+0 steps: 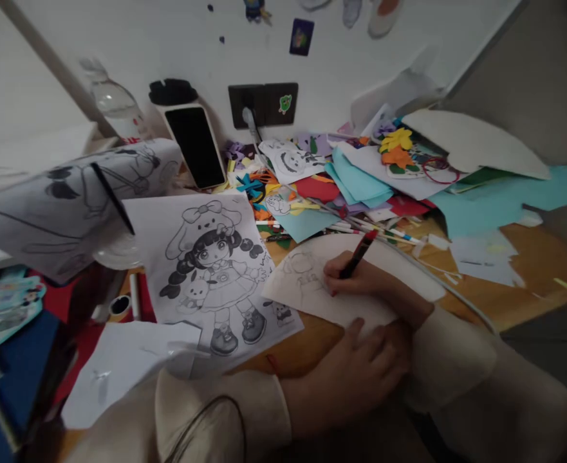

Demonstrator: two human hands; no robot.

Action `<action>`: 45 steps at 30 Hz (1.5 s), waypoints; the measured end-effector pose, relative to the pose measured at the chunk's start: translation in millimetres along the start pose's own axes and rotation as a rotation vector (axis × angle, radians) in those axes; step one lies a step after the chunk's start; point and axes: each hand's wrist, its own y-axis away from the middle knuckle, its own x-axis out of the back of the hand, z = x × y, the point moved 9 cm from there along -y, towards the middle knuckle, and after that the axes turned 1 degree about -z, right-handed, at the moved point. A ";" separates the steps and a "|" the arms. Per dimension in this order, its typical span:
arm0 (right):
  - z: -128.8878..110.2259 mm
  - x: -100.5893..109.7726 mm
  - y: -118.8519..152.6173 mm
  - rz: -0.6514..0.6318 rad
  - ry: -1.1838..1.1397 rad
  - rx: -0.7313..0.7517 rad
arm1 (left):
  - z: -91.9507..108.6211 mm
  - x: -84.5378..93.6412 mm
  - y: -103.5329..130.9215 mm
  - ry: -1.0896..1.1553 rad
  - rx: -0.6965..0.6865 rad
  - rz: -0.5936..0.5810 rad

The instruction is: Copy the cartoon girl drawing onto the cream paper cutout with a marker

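My right hand (360,280) grips a dark pen (359,256) with a red upper end, its lower end hidden by the fingers near the paper. Beneath is a white sheet with a curved edge (324,308), bearing a faint pencil-like figure sketch (304,273). My left hand (355,370) rests at the sheet's near edge, fingers stretched out and partly overlapping my right forearm; it holds nothing I can see. Just left of the sheet lies a printed black-and-white drawing (215,270) of a character with braids, a bow hat and big shoes.
Paper scraps (312,193), blue folded paper (360,177) and several sticks or pens (380,231) crowd the table's back. A phone (196,145) leans before a black-lidded cup (172,93), beside a clear bottle (114,99). Another drawing sheet (80,199) and a blank sheet (133,360) lie left.
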 end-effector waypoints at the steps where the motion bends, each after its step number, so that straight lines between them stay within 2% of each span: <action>1: 0.7 -1.3 -0.1 -0.014 -0.009 -0.004 | -0.1 0.7 0.1 -0.007 -0.001 0.002; 3: -0.1 -0.5 -1.0 0.009 -0.039 -0.014 | -1.2 2.1 0.3 -0.016 0.008 0.007; 7: -13.0 9.1 -4.6 0.213 -0.110 -0.006 | -3.4 5.9 0.4 -0.007 0.026 0.029; 9: -21.6 6.0 -8.0 0.254 -0.094 0.010 | -4.1 7.7 0.3 -0.001 0.033 0.045; 12: -31.6 -9.1 -15.5 0.197 -0.011 0.043 | -5.1 8.4 0.2 0.004 0.044 0.056; 16: -32.6 -26.3 -22.2 0.095 0.019 0.041 | -4.5 5.6 -0.1 0.042 0.033 0.038; 19: -29.8 -31.5 -23.7 0.050 0.031 0.032 | -4.0 2.7 -0.4 0.070 0.022 0.017; 24: -27.9 -36.0 -23.2 -0.008 0.076 0.108 | -3.9 -0.3 -0.7 0.071 0.015 -0.002; 30: -21.8 -37.5 -23.6 0.006 0.095 0.070 | -2.4 -0.5 -1.2 0.080 0.008 0.000; 34: -26.0 -38.6 -23.1 -0.002 0.083 0.060 | -2.4 -0.1 -1.3 0.079 0.009 -0.011; 45: -33.8 -37.8 -22.5 0.004 0.201 0.107 | -4.0 6.0 0.0 0.048 0.017 0.053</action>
